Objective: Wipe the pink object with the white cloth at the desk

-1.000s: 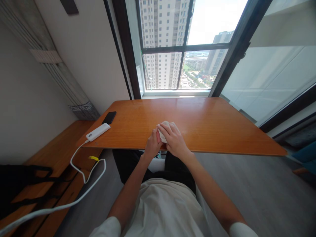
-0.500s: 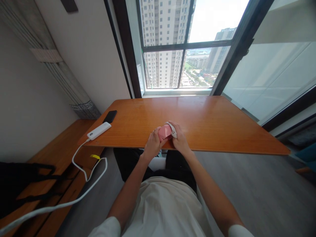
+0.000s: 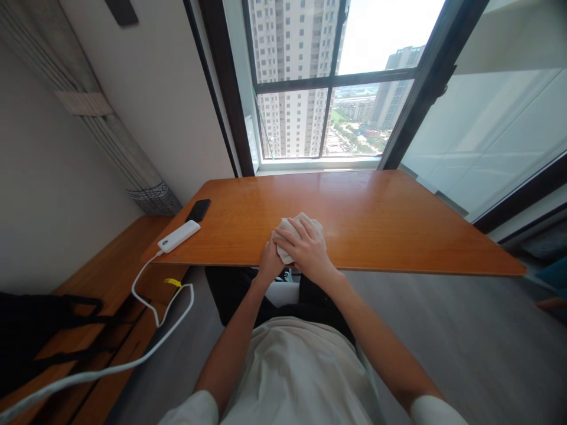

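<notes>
Right hand grip: palm and spread fingers pressed flat over a white cloth, covering most of it. Left hand grip: curled in from the left, tucked under my right fingers against whatever the cloth wraps; can't tell what's inside, it's fully covered. Left fingers mostly hidden, so I can't say how tight that grip is. Cloth bundle sits on the tabletop, near the front edge, roughly centre, directly ahead of my torso. Both forearms converge on it.

Far left corner of the tabletop: white power bank lying flat, white cable running off the edge and down toward the floor. Black phone just behind the power bank, near it, not touching as far as I can see. Window behind the tabletop. Low wooden bench at left, with a black bag on it.
</notes>
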`<state>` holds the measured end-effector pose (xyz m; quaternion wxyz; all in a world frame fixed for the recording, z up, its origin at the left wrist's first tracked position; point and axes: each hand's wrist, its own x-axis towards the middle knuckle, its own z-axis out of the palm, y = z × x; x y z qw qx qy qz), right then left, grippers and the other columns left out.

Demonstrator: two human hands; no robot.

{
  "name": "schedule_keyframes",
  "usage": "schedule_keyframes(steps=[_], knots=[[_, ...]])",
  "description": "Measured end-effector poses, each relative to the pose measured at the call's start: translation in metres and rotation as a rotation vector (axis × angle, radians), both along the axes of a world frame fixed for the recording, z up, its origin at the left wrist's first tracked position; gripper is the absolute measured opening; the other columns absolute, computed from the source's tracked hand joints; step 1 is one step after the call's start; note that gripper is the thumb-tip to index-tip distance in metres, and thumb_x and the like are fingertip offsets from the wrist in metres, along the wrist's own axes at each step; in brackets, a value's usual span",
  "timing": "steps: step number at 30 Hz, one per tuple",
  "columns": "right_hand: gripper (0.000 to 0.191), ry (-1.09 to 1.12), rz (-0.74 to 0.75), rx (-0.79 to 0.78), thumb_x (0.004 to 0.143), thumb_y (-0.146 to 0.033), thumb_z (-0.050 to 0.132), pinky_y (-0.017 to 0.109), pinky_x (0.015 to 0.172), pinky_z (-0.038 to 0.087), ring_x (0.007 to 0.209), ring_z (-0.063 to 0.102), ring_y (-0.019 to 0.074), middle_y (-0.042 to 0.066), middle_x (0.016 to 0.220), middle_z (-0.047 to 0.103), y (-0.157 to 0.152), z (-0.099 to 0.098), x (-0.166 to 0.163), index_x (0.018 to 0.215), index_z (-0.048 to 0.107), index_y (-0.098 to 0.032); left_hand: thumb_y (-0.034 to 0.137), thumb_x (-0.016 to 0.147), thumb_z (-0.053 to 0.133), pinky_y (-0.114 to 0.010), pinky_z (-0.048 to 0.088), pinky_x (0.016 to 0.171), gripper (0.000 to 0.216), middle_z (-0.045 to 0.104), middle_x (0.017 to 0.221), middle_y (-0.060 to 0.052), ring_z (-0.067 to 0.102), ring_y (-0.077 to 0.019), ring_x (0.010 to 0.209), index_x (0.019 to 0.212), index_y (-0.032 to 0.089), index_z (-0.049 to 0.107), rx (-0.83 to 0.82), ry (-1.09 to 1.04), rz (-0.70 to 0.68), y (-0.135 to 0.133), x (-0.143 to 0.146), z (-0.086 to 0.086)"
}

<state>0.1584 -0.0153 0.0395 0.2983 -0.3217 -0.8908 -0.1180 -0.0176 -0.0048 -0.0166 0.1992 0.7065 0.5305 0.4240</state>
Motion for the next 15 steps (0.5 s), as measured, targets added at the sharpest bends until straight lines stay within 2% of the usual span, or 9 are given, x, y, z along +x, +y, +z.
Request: schedule_keyframes(steps=[4, 8, 12, 15], knots=[[0.072, 0.026, 0.035, -0.023, 0.084, -0.013, 0.085, 0.072, 0.142, 0.024, 0.166, 0.044, 0.0438, 0.008, 0.168, 0.065, 0.000, 0.000, -0.007, 0.154, 0.069, -0.027, 0.023, 0.095, 0.072, -0.041, 0.064, 0.102, 0.048, 0.077, 0.134, -0.015, 0.079, -0.0296, 0.122, 0.140, 0.020, 0.054, -0.008, -0.057, 0.007, -0.001, -0.001, 0.002], [0.067, 0.161, 0.015, -0.047, 0.086, -0.010, 0.075, 0.071, 0.142, 0.022, 0.165, 0.044, 0.0422, 0.006, 0.168, 0.065, -0.002, -0.003, -0.006, 0.150, 0.072, -0.028, 0.021, 0.094, 0.072, -0.042, 0.062, 0.101, 0.042, 0.077, 0.130, -0.014, 0.077, -0.0301, 0.120, 0.133, 0.022, 0.055, -0.042, -0.061, 0.038, -0.005, 0.005, 0.005], [0.073, 0.340, -0.024, -0.130, 0.085, -0.004, 0.062, 0.067, 0.141, 0.027, 0.165, 0.045, 0.0381, 0.006, 0.169, 0.063, 0.000, -0.008, -0.001, 0.152, 0.070, -0.030, 0.025, 0.100, 0.066, -0.041, 0.060, 0.096, 0.030, 0.078, 0.122, -0.011, 0.077, -0.0286, 0.111, 0.128, 0.024, 0.053, -0.097, -0.046, 0.069, -0.009, 0.009, 0.008], [0.073, 0.484, 0.016, -0.209, 0.086, -0.005, 0.059, 0.060, 0.140, 0.033, 0.163, 0.047, 0.0347, 0.008, 0.168, 0.063, 0.006, -0.013, 0.003, 0.155, 0.068, -0.028, 0.030, 0.102, 0.065, -0.041, 0.058, 0.098, 0.034, 0.077, 0.127, -0.011, 0.076, -0.0294, 0.115, 0.132, 0.025, 0.051, -0.118, -0.034, 0.071, -0.010, 0.010, 0.011]])
